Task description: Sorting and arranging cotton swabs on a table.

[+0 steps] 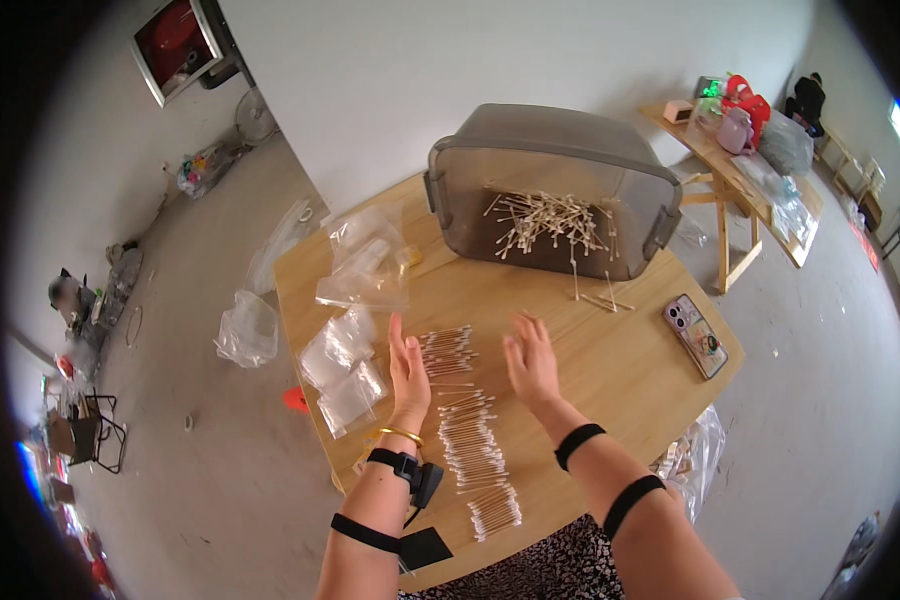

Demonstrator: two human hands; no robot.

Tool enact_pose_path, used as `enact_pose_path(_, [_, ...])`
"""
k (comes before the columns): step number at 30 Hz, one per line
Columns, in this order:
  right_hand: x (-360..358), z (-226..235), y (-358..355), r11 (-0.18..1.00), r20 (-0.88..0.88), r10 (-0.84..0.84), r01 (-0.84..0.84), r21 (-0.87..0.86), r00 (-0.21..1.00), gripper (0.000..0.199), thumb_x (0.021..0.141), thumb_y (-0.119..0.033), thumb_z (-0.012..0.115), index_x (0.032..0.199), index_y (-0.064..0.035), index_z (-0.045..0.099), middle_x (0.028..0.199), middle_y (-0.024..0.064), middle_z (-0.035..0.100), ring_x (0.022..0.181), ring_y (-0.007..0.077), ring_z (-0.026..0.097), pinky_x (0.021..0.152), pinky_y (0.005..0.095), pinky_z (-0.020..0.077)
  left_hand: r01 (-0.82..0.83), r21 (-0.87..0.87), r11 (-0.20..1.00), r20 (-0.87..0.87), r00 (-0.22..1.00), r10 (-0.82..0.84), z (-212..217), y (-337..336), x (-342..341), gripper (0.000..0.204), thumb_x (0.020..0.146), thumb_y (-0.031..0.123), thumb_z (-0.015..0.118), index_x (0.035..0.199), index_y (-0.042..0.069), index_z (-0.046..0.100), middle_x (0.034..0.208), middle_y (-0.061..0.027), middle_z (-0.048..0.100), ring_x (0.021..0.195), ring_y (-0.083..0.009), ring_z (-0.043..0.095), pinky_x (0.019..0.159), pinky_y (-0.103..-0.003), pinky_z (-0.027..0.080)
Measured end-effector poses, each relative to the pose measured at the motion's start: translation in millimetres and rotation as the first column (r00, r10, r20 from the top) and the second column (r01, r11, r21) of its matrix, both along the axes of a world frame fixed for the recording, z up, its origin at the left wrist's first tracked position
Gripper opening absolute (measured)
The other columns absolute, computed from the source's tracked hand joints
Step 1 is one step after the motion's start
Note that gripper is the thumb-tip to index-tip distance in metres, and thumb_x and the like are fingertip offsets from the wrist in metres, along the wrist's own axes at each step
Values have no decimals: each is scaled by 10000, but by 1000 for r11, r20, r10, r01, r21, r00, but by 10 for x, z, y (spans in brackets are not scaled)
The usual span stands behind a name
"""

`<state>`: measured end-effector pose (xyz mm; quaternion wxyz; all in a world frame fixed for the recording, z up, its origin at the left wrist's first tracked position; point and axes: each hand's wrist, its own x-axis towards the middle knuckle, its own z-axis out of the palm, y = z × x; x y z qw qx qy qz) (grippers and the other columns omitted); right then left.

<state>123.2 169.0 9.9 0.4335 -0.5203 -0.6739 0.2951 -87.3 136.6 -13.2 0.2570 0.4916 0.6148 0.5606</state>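
Observation:
Cotton swabs (472, 440) lie side by side in a long row on the wooden table, running from the near edge toward the middle. My left hand (408, 372) stands on edge with its fingers stretched out, against or very near the left tips of the far group of swabs (447, 351). To the right of that group, across a gap of bare wood, my right hand (533, 362) is held with its fingers extended and slightly blurred, holding nothing I can see. Farther back, a grey translucent plastic bin (580, 135) lies on its side with a loose heap of swabs (550, 222) inside.
Transparent plastic bags (342, 370) lie along the table's left side, with larger ones (367, 265) behind. A few stray swabs (602, 303) rest before the bin's mouth. At the right edge is a phone (696, 335). A second table (715, 165) stands at the back right.

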Motion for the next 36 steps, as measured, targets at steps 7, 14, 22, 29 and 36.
enact_pose_path(7, [-907,-237,172,981,3,192,-192,22,981,447,1017,-171,497,1432,-9,464,1457,260,467,1405,450,392,1169,465,349,204,-43,978,-22,978,-205,-261,191,-7,765,1089,500,356,1614,-17,152,1678,-217,195,1559,-349,177,1257,-408,164])
enact_pose_path(14, [-813,-191,196,968,-112,249,-252,-9,962,516,976,-113,484,1473,12,430,1530,255,418,1456,421,355,1205,441,315,170,-173,970,-198,959,-203,-48,64,64,735,1091,500,340,1624,22,169,1690,-200,163,1570,-342,134,1265,-447,131])
enact_pose_path(22, [120,-23,-202,994,628,105,-86,-61,771,744,958,-327,591,1553,21,311,1633,260,261,1538,395,209,1257,489,177,-23,-331,943,-830,483,-279,329,-255,77,787,1059,571,341,1611,20,236,1682,-207,184,1568,-361,134,1261,-545,107])
enact_pose_path(29, [272,-115,-577,999,731,-19,-15,39,682,838,991,-555,494,1584,-4,279,1663,235,210,1563,361,154,1271,511,101,31,-455,890,-776,476,-414,303,-325,311,947,1004,671,367,1608,-32,172,1694,-210,135,1581,-337,91,1266,-539,14])
enact_pose_path(36, [248,-49,-581,999,719,-33,-8,54,694,815,995,-554,485,1574,-9,310,1663,222,227,1564,344,161,1271,506,109,4,-396,918,-818,453,-355,245,-274,320,975,996,701,332,1611,-33,150,1696,-201,142,1583,-309,100,1268,-529,-7])
